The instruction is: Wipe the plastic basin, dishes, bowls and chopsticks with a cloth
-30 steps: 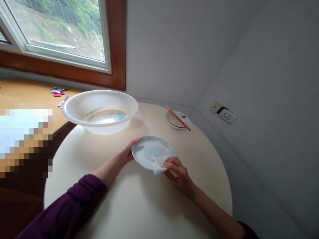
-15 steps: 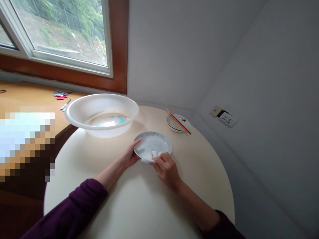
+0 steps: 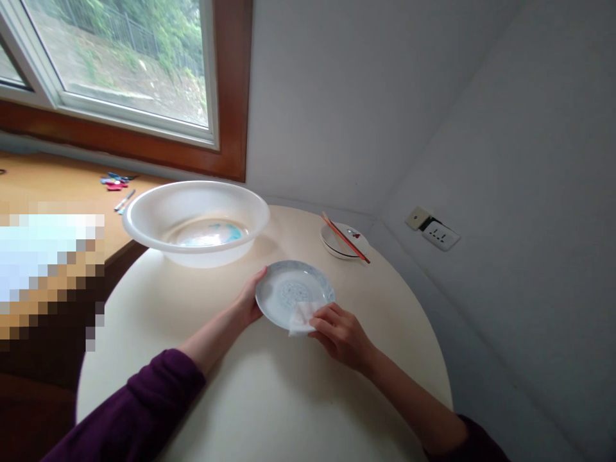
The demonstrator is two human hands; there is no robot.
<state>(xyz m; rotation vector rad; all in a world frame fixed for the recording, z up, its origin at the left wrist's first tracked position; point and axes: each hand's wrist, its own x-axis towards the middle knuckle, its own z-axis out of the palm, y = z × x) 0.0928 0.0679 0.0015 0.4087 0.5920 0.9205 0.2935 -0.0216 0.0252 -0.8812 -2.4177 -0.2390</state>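
A pale plate with a blue-grey patterned rim and centre is tilted up above the round table. My left hand grips its left edge, thumb at the rim and the other fingers mostly hidden beneath. On the lower right part of the plate lies a thin white tissue. My right hand is closed on the tissue, pinching it against the plate's near right rim.
A large whitish plastic basin stands at the back left of the cream round table. Behind the plate, to the right, a white bowl has red-orange chopsticks across it. Scissors and a pen lie on the wooden desk.
My right hand has moved with the tissue to the right and nearer along the plate's rim. The plate is tilted more towards me, still in my left hand.
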